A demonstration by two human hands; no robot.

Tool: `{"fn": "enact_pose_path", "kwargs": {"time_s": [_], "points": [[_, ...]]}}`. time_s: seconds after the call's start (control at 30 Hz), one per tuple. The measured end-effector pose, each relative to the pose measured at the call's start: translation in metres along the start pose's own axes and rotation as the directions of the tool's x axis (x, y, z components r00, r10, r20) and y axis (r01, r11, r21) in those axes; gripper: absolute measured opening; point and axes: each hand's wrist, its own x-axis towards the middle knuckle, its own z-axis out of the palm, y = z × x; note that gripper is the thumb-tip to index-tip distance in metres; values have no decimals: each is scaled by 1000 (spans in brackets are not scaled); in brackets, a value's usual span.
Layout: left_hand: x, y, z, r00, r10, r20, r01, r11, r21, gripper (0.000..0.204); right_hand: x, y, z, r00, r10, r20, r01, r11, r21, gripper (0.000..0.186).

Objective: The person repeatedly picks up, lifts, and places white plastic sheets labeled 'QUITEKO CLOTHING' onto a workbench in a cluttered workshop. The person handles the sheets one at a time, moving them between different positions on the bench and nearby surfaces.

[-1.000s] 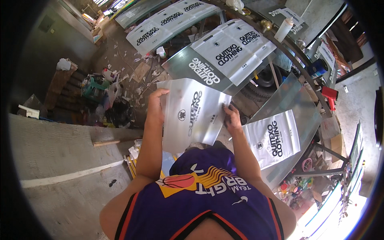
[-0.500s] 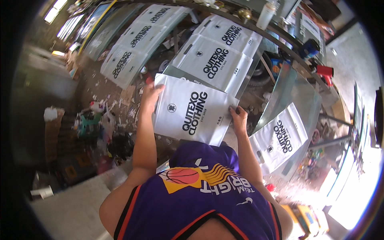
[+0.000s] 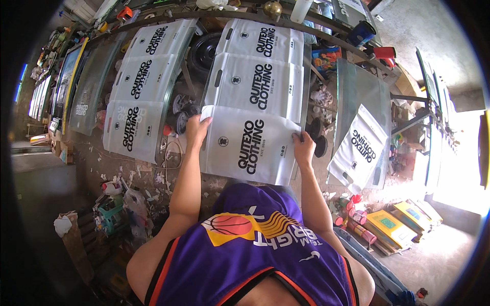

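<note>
The blue can [image 3: 361, 33], right of the worktop [image 3: 307, 76], hides its contents. The left hand [image 3: 196, 130] and right hand [image 3: 304, 148] pinch the bag's [image 3: 229, 153] far corners at the worktop's near end. Its long axis runs crosswise, logo leftward, squarer to 2 bags [image 3: 240, 86] beyond than 0.5 s ago.

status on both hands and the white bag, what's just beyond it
Left hand and right hand gripping white bag near its far corners. Printed side up. Two similar bags laid just beyond.

Smooth, softly shiny white plastic bag [image 3: 250, 145], glossy glass sheet [image 3: 354, 84], purple cloth jersey [image 3: 255, 265], dull concrete floor [image 3: 434, 260]
</note>
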Motion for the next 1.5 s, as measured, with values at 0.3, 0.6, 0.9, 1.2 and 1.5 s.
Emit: {"fn": "enact_pose_path", "kwargs": {"time_s": [0.3,0.6,0.9,1.2,1.5], "points": [[-17,26,8,902,367,-226,-206,828,522,36,6,14,1,994,5,-111,1,999,52,39],[-126,117,145,890,381,251,-402,915,34,24,-29,53,-97,967,70,-245,-40,992,124,29],[-243,140,347,862,-160,480,224,971,-78,29,-81,218,-254,848,338,-408,-129,879,458,16],[-290,206,409,998,-35,43,52,873,-485,27,-64,278,-301,884,377,-275,-170,809,562,16],[-339,234,451,526,-336,781,850,177,-496,33,-11,301,-336,931,291,-222,-120,815,567,18]]}}
